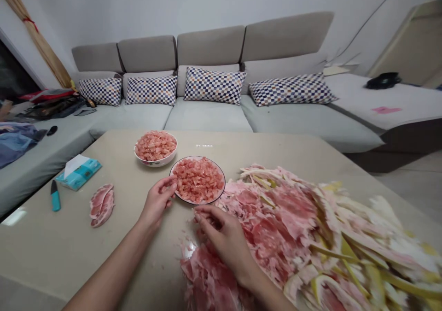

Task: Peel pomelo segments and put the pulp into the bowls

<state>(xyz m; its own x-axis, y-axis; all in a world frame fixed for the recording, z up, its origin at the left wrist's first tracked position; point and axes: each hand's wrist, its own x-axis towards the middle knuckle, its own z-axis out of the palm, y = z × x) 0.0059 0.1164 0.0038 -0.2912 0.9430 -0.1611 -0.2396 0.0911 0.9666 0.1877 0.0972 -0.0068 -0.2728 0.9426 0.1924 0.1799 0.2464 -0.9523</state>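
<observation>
At the left rim of a dark-edged plate [171, 189], my left hand [157, 204] is closed, thumb and fingers pinched together. Whatever sits between its fingertips blends with the pink pomelo pulp [198, 179] heaped on that plate. Just below the plate's front rim, my right hand [223, 232] is also pinched, and a small pale bit may show at its fingertips, too small to name. Under and beside the right hand lie torn pink pomelo membranes [262, 219]. Left of my left hand rests a peeled pomelo segment [102, 205].
A white bowl [157, 162] full of pulp stands behind the plate. Thick yellow-white pomelo peels [366, 251] cover the table's right side. At the left are a blue tissue pack [78, 173] and a turquoise-handled knife [55, 196]. A grey sofa [210, 115] lines the far side.
</observation>
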